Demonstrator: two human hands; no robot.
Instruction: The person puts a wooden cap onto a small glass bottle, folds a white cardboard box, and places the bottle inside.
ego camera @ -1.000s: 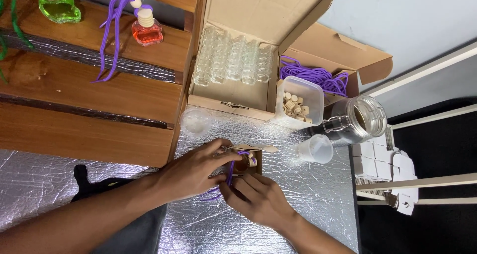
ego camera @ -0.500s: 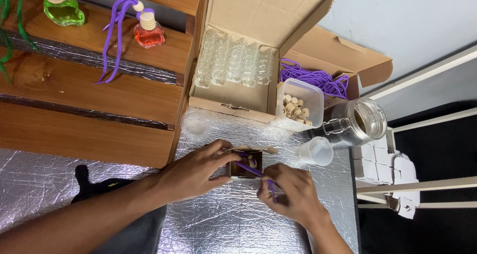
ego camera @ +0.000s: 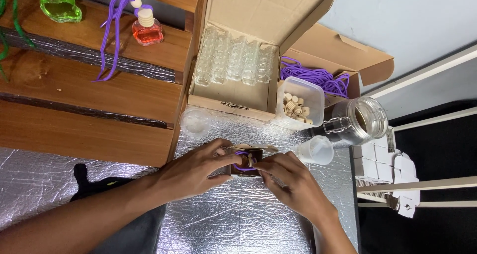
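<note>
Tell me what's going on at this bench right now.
A person's left hand and right hand are together on a small brown box on the foil-covered table, tucking a purple cord into its open front. Behind it stand an open carton of clear bottles, a tub of wooden caps and a glass jar.

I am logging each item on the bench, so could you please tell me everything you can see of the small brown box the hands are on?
The small brown box looks like cardboard, its top flap open and pale. It lies on the silver foil sheet, in front of the big carton of glass bottles. A purple cord loops at its opening. The left hand grips its left side; the right hand pinches at its front. Contents are unclear.
</note>
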